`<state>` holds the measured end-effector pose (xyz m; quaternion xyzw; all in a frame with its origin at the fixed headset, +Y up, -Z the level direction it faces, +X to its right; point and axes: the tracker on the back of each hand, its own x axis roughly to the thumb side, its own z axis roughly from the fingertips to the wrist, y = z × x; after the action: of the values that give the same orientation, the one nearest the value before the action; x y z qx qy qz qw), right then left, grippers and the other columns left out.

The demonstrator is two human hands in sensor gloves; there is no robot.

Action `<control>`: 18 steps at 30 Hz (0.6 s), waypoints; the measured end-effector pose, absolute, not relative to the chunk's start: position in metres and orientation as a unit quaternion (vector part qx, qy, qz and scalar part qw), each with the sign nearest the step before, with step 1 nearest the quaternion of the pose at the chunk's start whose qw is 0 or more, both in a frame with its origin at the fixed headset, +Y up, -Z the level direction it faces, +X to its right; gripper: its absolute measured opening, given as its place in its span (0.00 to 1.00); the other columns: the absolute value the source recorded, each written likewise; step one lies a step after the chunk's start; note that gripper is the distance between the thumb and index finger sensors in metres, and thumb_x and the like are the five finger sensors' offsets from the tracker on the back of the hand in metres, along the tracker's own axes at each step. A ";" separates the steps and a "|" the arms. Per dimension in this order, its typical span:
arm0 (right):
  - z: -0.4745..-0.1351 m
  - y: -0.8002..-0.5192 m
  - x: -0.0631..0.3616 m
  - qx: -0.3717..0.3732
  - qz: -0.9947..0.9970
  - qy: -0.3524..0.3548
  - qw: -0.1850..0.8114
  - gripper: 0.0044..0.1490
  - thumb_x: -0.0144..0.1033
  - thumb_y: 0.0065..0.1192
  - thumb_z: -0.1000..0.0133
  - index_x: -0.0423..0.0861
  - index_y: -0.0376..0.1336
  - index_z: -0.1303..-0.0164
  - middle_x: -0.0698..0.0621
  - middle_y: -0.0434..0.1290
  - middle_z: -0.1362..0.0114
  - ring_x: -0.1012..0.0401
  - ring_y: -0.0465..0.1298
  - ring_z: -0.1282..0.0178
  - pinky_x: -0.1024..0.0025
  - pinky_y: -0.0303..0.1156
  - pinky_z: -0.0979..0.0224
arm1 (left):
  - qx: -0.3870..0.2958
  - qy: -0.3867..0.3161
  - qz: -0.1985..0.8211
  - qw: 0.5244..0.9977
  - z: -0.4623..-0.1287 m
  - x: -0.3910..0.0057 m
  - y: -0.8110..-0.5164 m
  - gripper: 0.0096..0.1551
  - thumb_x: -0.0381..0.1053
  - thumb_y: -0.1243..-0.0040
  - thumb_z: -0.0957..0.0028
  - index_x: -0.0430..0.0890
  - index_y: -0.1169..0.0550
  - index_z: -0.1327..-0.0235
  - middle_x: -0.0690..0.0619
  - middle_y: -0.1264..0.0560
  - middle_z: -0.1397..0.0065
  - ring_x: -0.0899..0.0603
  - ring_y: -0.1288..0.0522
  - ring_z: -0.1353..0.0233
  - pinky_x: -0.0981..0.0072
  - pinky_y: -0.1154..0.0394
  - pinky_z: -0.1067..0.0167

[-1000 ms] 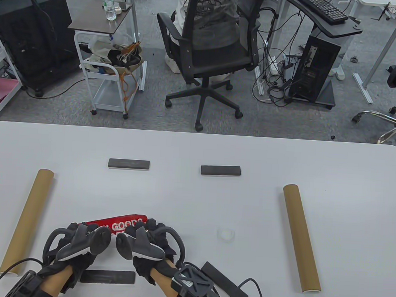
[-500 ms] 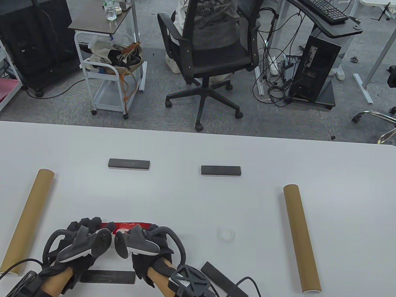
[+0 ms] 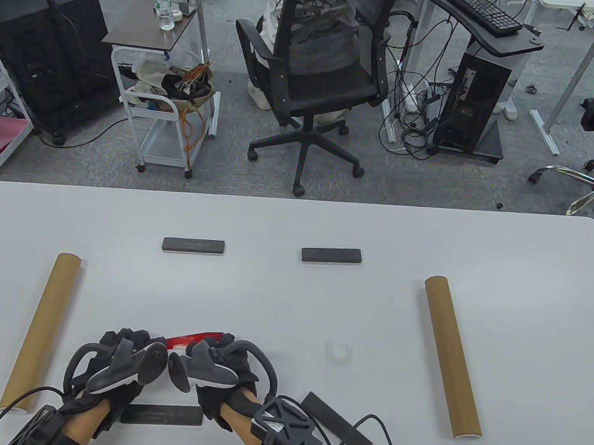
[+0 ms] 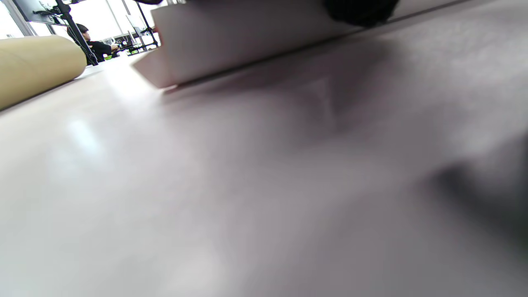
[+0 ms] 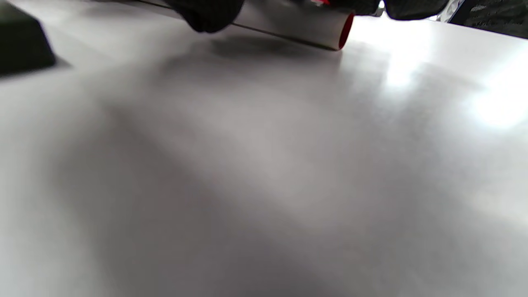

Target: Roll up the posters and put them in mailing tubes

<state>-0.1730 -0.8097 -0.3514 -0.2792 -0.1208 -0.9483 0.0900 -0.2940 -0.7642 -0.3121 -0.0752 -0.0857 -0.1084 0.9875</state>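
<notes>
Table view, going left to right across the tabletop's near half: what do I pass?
Left mailing tube → left hand → rolled poster → right hand → small white cap → right mailing tube.

The left hand and right hand are wearing black knit gloves. Each is carrying a dark grey tracker with a white edge and a black loop. A black box marked with an X is sitting on the right wrist, trailing a black cable.
</notes>
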 end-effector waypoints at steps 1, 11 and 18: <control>-0.351 -0.809 -0.172 -0.284 -0.951 -0.097 0.076 0.41 0.33 0.54 0.45 0.50 0.39 0.28 0.40 0.40 0.21 0.37 0.46 0.23 0.33 0.51 0.26 | -0.079 -0.085 -0.109 0.987 -0.312 -0.294 -0.763 0.29 0.53 0.43 0.50 0.62 0.34 0.33 0.51 0.31 0.25 0.36 0.31 0.23 0.34 0.37 0.27; -0.360 -0.818 -0.180 -0.280 -0.946 -0.137 0.094 0.42 0.34 0.54 0.45 0.50 0.36 0.28 0.42 0.42 0.20 0.36 0.46 0.23 0.33 0.52 0.26 | -0.079 -0.079 -0.118 0.987 -0.314 -0.299 -0.766 0.31 0.55 0.43 0.50 0.61 0.37 0.32 0.49 0.35 0.23 0.35 0.34 0.23 0.34 0.38 0.27; -0.365 -0.820 -0.187 -0.283 -0.945 -0.126 0.101 0.41 0.33 0.54 0.45 0.50 0.38 0.28 0.44 0.45 0.21 0.37 0.48 0.24 0.33 0.52 0.26 | -0.097 -0.079 -0.114 0.986 -0.313 -0.298 -0.767 0.43 0.58 0.45 0.49 0.59 0.50 0.23 0.46 0.42 0.19 0.34 0.38 0.21 0.33 0.41 0.26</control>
<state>-0.1869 -0.8195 -0.3648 -0.2828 -0.1260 -0.9455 0.1014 -0.2978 -0.7671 -0.3127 -0.0970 -0.0787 -0.1138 0.9856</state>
